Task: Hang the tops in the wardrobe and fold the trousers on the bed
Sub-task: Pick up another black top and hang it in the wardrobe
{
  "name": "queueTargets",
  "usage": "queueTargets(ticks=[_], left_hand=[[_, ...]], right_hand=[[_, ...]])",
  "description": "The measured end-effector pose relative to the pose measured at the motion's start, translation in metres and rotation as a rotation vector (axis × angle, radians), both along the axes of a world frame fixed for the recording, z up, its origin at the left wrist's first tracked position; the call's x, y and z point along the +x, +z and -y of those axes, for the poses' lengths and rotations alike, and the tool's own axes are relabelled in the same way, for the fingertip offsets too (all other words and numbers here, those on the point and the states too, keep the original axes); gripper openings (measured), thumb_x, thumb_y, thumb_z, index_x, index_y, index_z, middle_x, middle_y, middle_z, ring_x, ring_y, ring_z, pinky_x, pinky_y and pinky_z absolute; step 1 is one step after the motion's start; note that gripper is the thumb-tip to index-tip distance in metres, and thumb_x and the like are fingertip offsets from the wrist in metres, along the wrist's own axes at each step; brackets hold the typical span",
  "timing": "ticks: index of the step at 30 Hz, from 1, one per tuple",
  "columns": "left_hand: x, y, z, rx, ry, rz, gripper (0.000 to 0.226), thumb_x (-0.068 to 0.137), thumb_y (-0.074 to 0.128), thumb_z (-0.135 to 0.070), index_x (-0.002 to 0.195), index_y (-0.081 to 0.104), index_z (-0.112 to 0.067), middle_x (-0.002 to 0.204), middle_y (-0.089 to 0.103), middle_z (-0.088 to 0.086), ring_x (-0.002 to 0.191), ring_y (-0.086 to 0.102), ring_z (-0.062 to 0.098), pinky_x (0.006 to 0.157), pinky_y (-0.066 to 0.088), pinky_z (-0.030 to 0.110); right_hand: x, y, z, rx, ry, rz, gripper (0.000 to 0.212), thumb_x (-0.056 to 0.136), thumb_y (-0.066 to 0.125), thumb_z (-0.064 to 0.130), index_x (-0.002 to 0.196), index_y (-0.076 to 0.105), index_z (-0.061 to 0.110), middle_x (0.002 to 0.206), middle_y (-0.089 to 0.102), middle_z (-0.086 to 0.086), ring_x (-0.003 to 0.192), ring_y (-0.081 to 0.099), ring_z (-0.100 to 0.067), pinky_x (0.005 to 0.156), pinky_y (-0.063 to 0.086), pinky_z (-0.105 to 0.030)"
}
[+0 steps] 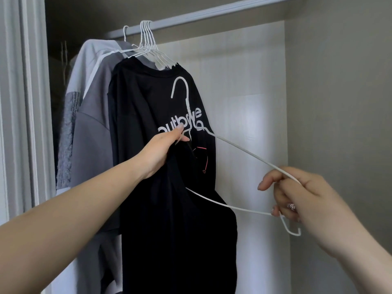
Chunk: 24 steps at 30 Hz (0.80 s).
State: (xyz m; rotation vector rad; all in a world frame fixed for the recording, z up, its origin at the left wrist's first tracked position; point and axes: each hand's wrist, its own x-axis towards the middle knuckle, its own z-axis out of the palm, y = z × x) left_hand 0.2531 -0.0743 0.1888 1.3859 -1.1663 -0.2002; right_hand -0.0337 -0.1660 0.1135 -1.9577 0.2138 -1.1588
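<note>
My left hand [163,148] grips the collar of a black top [180,240] together with the neck of a white wire hanger [237,148], whose hook points up. The hanger's left half is inside the top. My right hand [297,194] holds the hanger's bare right end, fingers curled round the wire. Both are held in front of a black T-shirt with white lettering [148,102] that hangs on the wardrobe rail [212,12].
On the rail hang several white hangers [148,39], a grey top [95,134] and a light grey garment [93,52] further left. A white door frame [25,102] stands at the left. The wardrobe's white back panel [244,81] and grey side wall [339,92] lie to the right.
</note>
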Motion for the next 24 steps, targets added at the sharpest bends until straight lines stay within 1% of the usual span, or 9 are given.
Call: queueTargets(ticks=[3, 5, 9, 11, 13, 15, 18, 21, 24], left_hand=[[-0.005, -0.004, 0.003, 0.023, 0.034, 0.068, 0.066, 0.059, 0.056, -0.085, 0.084, 0.076, -0.027, 0.117, 0.067, -0.008, 0.116, 0.060, 0.014, 0.102, 0.045, 0.040], [-0.008, -0.006, 0.003, 0.016, 0.062, 0.054, 0.065, 0.053, 0.060, -0.085, 0.081, 0.076, -0.029, 0.124, 0.062, -0.005, 0.124, 0.053, 0.019, 0.108, 0.039, 0.045], [-0.002, -0.007, 0.008, 0.018, 0.057, -0.014, 0.054, 0.051, 0.072, -0.074, 0.072, 0.075, -0.024, 0.105, 0.064, -0.019, 0.102, 0.064, 0.008, 0.089, 0.053, 0.034], [0.001, -0.009, 0.010, 0.032, 0.056, -0.009, 0.051, 0.052, 0.076, -0.070, 0.070, 0.073, -0.023, 0.099, 0.069, -0.019, 0.082, 0.071, 0.006, 0.069, 0.055, 0.025], [0.003, -0.010, 0.013, 0.057, 0.060, 0.029, 0.047, 0.055, 0.072, -0.069, 0.070, 0.074, -0.025, 0.082, 0.071, -0.023, 0.076, 0.070, 0.001, 0.066, 0.054, 0.021], [0.004, -0.012, 0.016, 0.049, 0.040, 0.035, 0.040, 0.061, 0.070, -0.065, 0.069, 0.074, -0.026, 0.074, 0.070, -0.026, 0.073, 0.067, -0.006, 0.064, 0.053, 0.015], [0.007, -0.015, 0.020, 0.006, 0.015, -0.007, 0.030, 0.077, 0.070, -0.052, 0.070, 0.074, -0.023, 0.083, 0.072, -0.022, 0.076, 0.069, -0.002, 0.062, 0.053, 0.014], [0.006, -0.018, 0.024, 0.005, 0.022, -0.034, 0.028, 0.081, 0.069, -0.048, 0.071, 0.074, -0.021, 0.085, 0.070, -0.016, 0.078, 0.069, 0.005, 0.065, 0.053, 0.021], [0.003, -0.020, 0.028, -0.003, 0.024, -0.049, 0.028, 0.081, 0.069, -0.047, 0.073, 0.072, -0.021, 0.079, 0.070, -0.015, 0.069, 0.068, 0.005, 0.059, 0.052, 0.021]], right_hand=[[0.008, -0.001, -0.001, 0.014, -0.010, -0.066, 0.043, 0.084, 0.032, -0.003, 0.071, 0.067, 0.020, 0.045, 0.035, 0.002, 0.037, 0.032, -0.010, 0.065, 0.051, -0.042], [0.013, -0.003, -0.001, 0.015, -0.013, -0.097, 0.044, 0.085, 0.032, -0.003, 0.070, 0.066, 0.020, 0.045, 0.035, 0.002, 0.037, 0.031, -0.010, 0.069, 0.054, -0.045], [0.023, -0.011, 0.001, 0.024, 0.018, -0.160, 0.044, 0.087, 0.034, -0.002, 0.072, 0.067, 0.022, 0.046, 0.038, 0.003, 0.038, 0.037, -0.005, 0.077, 0.053, -0.052], [0.022, -0.013, 0.005, 0.069, 0.158, -0.174, 0.036, 0.091, 0.044, 0.005, 0.078, 0.071, 0.026, 0.052, 0.045, 0.003, 0.044, 0.042, -0.006, 0.078, 0.052, -0.042], [0.020, -0.015, 0.011, 0.205, 0.428, -0.163, 0.015, 0.083, 0.068, 0.032, 0.095, 0.075, 0.026, 0.072, 0.060, 0.001, 0.063, 0.057, -0.010, 0.080, 0.054, -0.030], [0.020, -0.023, 0.031, 0.487, 0.658, -0.099, 0.055, 0.066, 0.078, 0.052, 0.107, 0.073, 0.017, 0.097, 0.069, -0.007, 0.089, 0.067, -0.017, 0.087, 0.055, -0.034], [0.038, -0.040, 0.047, 0.659, 0.588, -0.037, 0.044, 0.073, 0.062, 0.046, 0.101, 0.075, 0.014, 0.115, 0.069, -0.011, 0.104, 0.067, -0.019, 0.094, 0.050, -0.042], [0.067, -0.063, 0.044, 0.506, 0.411, -0.196, 0.024, 0.078, 0.066, 0.025, 0.099, 0.076, 0.018, 0.110, 0.071, -0.003, 0.102, 0.067, -0.011, 0.093, 0.051, -0.031], [0.099, -0.081, 0.035, 0.145, 0.240, -0.393, 0.028, 0.090, 0.063, 0.022, 0.115, 0.063, 0.033, 0.115, 0.064, 0.015, 0.104, 0.058, 0.010, 0.089, 0.044, -0.009]])
